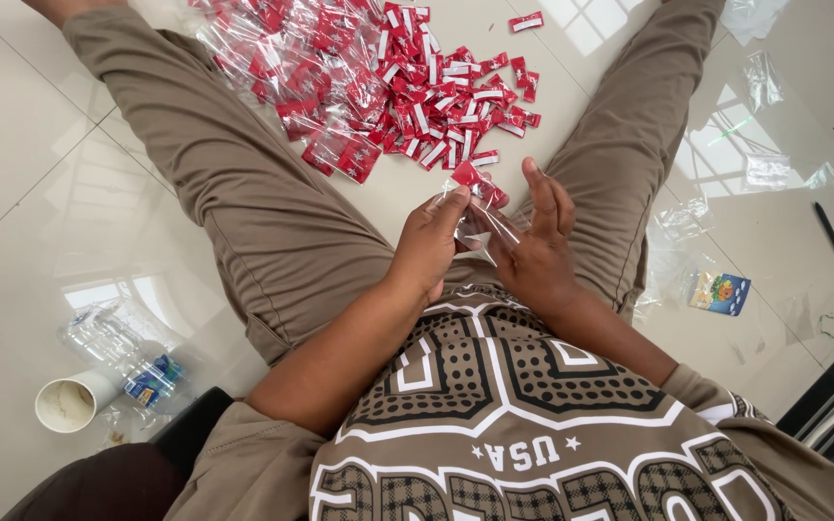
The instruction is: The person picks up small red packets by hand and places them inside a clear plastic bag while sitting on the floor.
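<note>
Glossy pale tiled floor [21, 145], window light reflected; a heap of red sachets [407, 87] lies near its far edge between the legs; the left hand [431, 241] and right hand [538, 246] pinch a clear plastic bag [480, 227], its long axis slanting away, a red sachet [470, 176] at its far end.

We see a heap of red-and-white sachets [417, 96] at twelve o'clock on glossy cream floor tiles [21, 145]. Our left hand [429, 246] and right hand [538, 256] pinch a clear bag [480, 227] holding red sachets. Our trousers [243, 193] are plain khaki; our shirt [514, 425] is khaki with a white and dark dotted pattern. At eight o'clock sits a white paper cup [71, 400]; at three o'clock, a blue packet [721, 292].
</note>
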